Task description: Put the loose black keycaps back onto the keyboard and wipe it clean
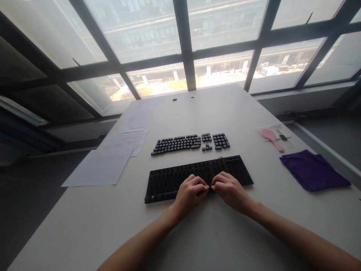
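Two hands work close together over the front edge of a black keyboard (166, 178) lying on the table (180, 237), and from where I stand both look nearly closed. The left hand (192, 191) and right hand (229, 191) curl inward, fingertips pinching a small dark piece (210, 186) between them (probably a keycap, though it's too hidden for me to swear to it). Beyond the keyboard, apart from it, loose keycaps (177, 144) sit in key-like blocks. My worry is uneven force: if one side pulled or pressed harder, the piece could tilt, bind, or ping away across the smooth table. Leaning too hard on that near edge might also skid the keyboard forward into those neat blocks, scrambling their order. Dark fingers-width parts on a dark board are easily misplaced, too.
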Available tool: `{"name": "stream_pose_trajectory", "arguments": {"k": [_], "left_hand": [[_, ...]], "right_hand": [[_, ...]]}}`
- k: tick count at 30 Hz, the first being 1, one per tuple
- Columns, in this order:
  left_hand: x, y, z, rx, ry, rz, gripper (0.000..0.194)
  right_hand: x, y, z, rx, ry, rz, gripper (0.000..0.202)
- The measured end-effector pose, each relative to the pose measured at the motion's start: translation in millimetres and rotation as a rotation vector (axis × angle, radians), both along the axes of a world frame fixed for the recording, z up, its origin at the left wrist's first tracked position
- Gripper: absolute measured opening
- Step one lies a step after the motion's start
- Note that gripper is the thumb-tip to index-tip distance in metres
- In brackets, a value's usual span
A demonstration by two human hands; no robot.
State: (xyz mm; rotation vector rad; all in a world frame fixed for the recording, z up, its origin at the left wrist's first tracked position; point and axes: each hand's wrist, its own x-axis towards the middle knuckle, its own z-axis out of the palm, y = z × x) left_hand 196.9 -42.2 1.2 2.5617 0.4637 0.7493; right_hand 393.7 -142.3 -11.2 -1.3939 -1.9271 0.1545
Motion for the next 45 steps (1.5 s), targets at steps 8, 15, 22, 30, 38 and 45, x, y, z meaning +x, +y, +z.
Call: {"name": "stream_pose_trajectory", "arguments": {"k": [8, 15, 22, 30, 38, 45], "left_hand": [[0.3, -0.6, 2.5, 0.053, -0.002, 0.002, 0.018], [-0.9, -3.2, 0.4, 0.167, 0.072, -0.032, 0.018], [-0.6, -3.5, -0.2, 0.133, 0.036, -0.018, 0.013], [-2.4, -8.2, 2.7, 0.113, 0.002, 0.027, 0.015], [-1.9, -9.3, 5.7, 0.157, 0.05, 0.047, 0.012], [0.2, -9.9, 4.7, 0.163, 0.047, 0.049, 0.015]], "right_hand": [[0.7, 0.1, -1.4, -0.021, -0.015, 0.002, 0.026], [2.0, 0.1, -1.5, -0.028, -0.044, -0.019, 0.026], [2.4, -1.7, -2.6, -0.06, -0.017, -0.021, 0.021], [5.3, -5.8, 0.8, 0.034, 0.139, -0.062, 0.017], [8.4, -5.5, 1.7, 0.052, 0.111, -0.024, 0.029], [5.0, -4.6, -0.7, 0.043, 0.056, -0.01, 0.028]]}}
